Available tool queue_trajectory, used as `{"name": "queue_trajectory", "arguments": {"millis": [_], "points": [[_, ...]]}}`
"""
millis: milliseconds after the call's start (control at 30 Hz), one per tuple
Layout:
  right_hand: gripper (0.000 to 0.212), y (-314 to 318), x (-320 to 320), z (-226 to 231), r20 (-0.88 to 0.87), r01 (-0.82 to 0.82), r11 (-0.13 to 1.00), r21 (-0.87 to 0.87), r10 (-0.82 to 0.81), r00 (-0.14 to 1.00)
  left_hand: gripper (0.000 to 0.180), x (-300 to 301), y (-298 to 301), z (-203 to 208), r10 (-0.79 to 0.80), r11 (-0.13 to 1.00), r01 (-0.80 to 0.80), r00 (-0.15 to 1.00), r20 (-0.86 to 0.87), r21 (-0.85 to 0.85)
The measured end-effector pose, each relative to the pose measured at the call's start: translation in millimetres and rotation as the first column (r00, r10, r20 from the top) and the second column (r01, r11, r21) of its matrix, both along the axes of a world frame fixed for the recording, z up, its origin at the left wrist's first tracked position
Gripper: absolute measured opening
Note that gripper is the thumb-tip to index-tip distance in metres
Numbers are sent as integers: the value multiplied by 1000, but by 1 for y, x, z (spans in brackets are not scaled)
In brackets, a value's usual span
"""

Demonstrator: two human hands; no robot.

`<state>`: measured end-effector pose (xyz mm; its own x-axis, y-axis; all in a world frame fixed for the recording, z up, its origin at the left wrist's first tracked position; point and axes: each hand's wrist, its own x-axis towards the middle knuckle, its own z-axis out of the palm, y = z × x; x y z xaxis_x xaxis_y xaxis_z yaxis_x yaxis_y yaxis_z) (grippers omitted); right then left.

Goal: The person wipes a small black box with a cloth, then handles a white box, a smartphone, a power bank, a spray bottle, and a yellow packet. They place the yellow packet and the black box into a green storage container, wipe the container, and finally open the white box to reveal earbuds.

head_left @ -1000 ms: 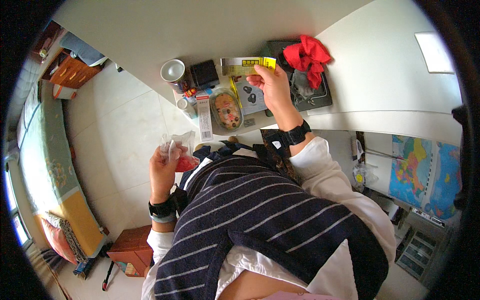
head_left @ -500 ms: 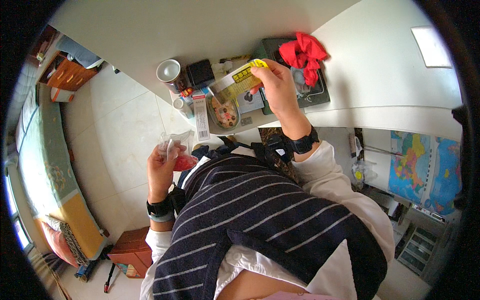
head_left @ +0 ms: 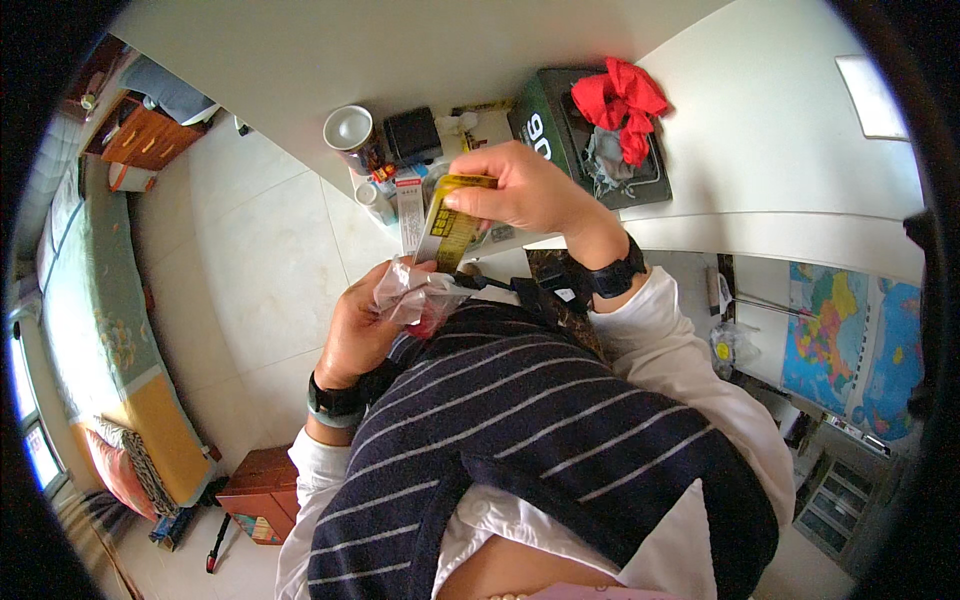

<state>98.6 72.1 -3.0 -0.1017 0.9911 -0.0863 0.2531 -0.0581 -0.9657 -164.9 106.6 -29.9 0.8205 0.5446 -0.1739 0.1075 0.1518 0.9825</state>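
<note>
Pale tiled floor [head_left: 250,270] and a white desk [head_left: 780,160], seen from above through a fisheye lens.

Nearest the camera: a dark navy top with thin white stripes [head_left: 520,440] over white sleeves. Left hand [head_left: 360,330], with a dark band at the wrist, closed around a crumpled clear plastic bag [head_left: 415,295] with something red inside, held just in front of the chest. Right hand [head_left: 525,190], with a black watch at the wrist, raised just above and beyond it, thumb and fingers pinched on the top edge of a flat yellow packet [head_left: 450,225]. Packet hanging down, its lower end touching or just over the mouth of the bag; cannot tell which.

Farther out, on the near edge of the desk behind the packet: a white carton [head_left: 408,205] lying flat, a small round pot [head_left: 372,197] beside it, a grey-white cup [head_left: 348,128], and a small black box [head_left: 412,133]. To the right of these, a dark green box [head_left: 545,115] with a bright red cloth [head_left: 620,100] bunched on top.

At the far left edge: a bed with a green and yellow cover [head_left: 100,330], a small wooden cabinet [head_left: 145,135] beyond it. At the lower left, a low wooden stool [head_left: 262,485]. At the far right, a coloured world map [head_left: 850,340].
</note>
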Motion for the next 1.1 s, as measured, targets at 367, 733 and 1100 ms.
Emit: {"name": "queue_trajectory", "arguments": {"millis": [367,733,1100], "points": [[27,41,43,-181,763,415,903,108,-343,549,29,-22,-3,-18,262,965,-262,964,-51,6],[16,63,65,-201,277,906,371,201,-909,311,29,-34,-8,-20,273,957,-279,959,-76,-76],[20,76,82,-181,865,236,918,319,-384,323,30,-36,-10,-14,289,945,-299,953,-90,-133]]}}
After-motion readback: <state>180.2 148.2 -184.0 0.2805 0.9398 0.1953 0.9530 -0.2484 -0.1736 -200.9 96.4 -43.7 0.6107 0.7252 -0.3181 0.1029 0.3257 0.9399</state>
